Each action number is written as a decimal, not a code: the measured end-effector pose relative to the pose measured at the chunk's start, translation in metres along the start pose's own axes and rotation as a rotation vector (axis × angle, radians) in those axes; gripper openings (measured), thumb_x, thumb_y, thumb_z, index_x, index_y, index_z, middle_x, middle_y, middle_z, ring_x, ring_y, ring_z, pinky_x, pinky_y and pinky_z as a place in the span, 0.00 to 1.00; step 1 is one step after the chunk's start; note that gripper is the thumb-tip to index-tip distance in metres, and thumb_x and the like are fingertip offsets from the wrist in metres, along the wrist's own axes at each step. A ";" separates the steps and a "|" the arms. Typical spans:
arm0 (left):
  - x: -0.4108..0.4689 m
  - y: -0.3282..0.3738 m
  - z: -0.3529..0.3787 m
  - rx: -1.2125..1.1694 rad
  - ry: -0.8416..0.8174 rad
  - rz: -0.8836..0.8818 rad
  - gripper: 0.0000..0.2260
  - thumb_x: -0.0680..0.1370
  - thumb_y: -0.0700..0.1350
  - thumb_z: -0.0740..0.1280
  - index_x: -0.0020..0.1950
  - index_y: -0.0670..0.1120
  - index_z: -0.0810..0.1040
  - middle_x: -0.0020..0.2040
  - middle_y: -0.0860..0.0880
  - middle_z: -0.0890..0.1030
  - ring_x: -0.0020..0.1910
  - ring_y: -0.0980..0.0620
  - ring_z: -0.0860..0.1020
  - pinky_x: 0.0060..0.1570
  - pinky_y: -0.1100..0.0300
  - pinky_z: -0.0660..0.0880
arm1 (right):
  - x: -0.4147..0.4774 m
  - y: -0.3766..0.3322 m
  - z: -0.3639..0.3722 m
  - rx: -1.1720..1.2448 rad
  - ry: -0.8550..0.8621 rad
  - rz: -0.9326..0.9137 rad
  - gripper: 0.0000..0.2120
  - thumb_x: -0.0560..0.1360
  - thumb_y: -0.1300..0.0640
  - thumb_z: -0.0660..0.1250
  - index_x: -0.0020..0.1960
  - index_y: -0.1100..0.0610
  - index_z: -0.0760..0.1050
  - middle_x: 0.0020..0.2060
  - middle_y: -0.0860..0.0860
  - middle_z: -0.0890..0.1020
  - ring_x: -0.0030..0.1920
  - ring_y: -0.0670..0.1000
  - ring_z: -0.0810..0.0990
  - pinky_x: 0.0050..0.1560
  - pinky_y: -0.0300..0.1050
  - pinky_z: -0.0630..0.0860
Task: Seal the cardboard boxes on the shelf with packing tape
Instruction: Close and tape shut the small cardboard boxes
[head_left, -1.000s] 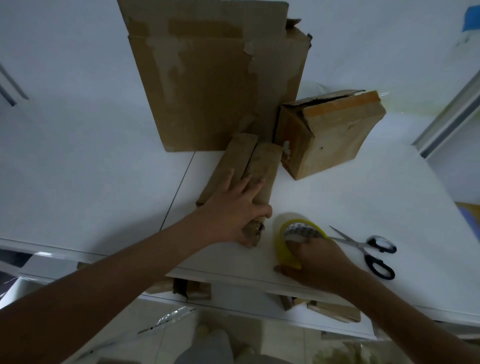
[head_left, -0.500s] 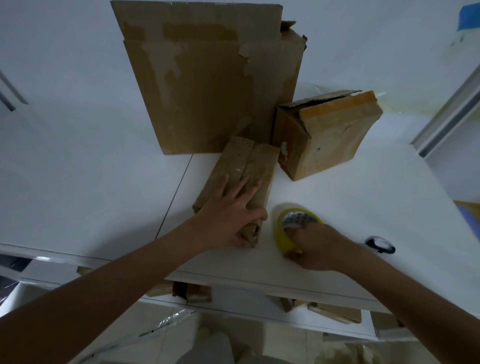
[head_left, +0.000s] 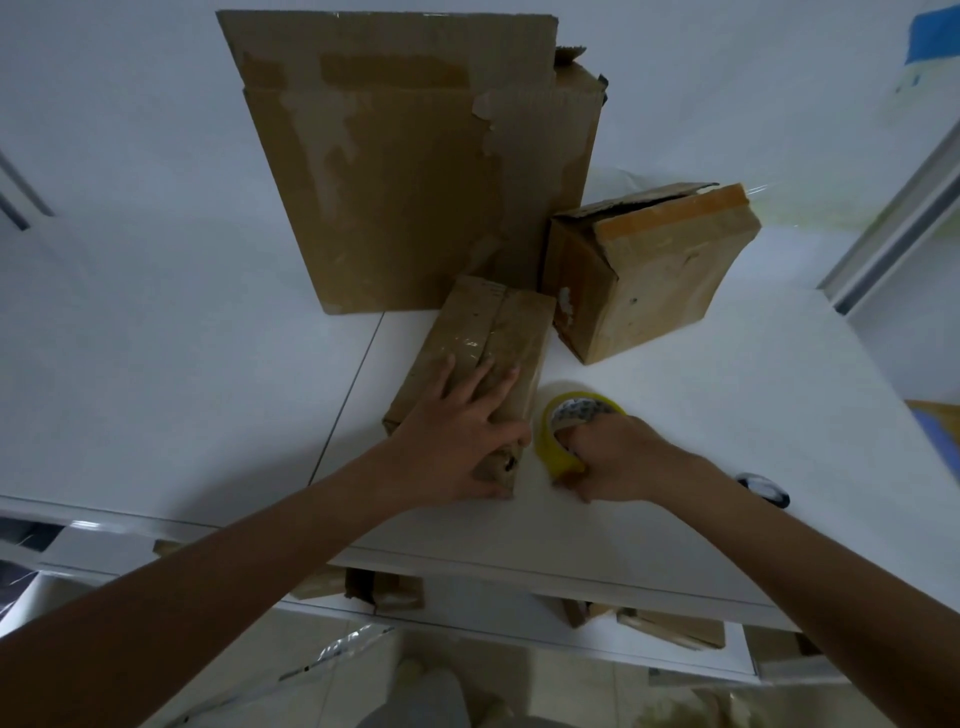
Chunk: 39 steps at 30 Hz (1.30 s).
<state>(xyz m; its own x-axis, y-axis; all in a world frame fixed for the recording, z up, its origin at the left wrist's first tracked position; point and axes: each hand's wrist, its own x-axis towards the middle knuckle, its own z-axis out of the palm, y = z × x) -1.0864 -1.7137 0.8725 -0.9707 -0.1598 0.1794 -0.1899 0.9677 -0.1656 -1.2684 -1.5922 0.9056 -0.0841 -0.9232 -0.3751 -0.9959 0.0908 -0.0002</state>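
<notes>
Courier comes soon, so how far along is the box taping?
Done: nothing plainly sealed, though the long box shows a glossy patch that may be tape. In hand: the left hand presses down on its top while the right hand grips the yellow tape roll beside it. Left: the small box, its top flap ajar, and the large box behind.

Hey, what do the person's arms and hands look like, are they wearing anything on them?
The left forearm and right forearm are bare right to the frame edge, with no sleeves showing. The left hand and right hand are ungloved. No watch, bracelet or ring is visible.
</notes>
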 end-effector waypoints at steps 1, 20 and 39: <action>0.000 0.000 0.001 0.004 0.012 0.004 0.28 0.68 0.71 0.65 0.61 0.57 0.66 0.77 0.37 0.62 0.75 0.32 0.62 0.68 0.28 0.60 | 0.001 0.000 -0.001 -0.005 0.006 0.001 0.15 0.75 0.45 0.66 0.57 0.52 0.78 0.49 0.52 0.81 0.54 0.54 0.79 0.44 0.40 0.67; -0.010 0.000 0.002 -0.069 0.100 0.090 0.17 0.69 0.63 0.69 0.50 0.53 0.76 0.74 0.42 0.71 0.75 0.40 0.66 0.65 0.26 0.63 | 0.000 -0.013 0.005 0.040 0.204 0.170 0.22 0.77 0.39 0.63 0.57 0.57 0.76 0.57 0.53 0.80 0.61 0.53 0.76 0.56 0.43 0.71; -0.008 0.041 -0.007 0.078 0.297 -0.258 0.27 0.60 0.44 0.81 0.57 0.41 0.82 0.54 0.46 0.85 0.61 0.45 0.79 0.69 0.39 0.66 | 0.011 -0.042 0.011 0.165 0.056 0.360 0.20 0.77 0.40 0.57 0.47 0.54 0.79 0.47 0.50 0.84 0.50 0.51 0.81 0.50 0.44 0.76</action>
<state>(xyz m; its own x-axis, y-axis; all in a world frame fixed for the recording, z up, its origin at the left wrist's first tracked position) -1.0856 -1.6712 0.8708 -0.8069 -0.3216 0.4955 -0.4438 0.8836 -0.1492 -1.2275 -1.6018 0.8918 -0.4327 -0.8402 -0.3269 -0.8840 0.4666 -0.0291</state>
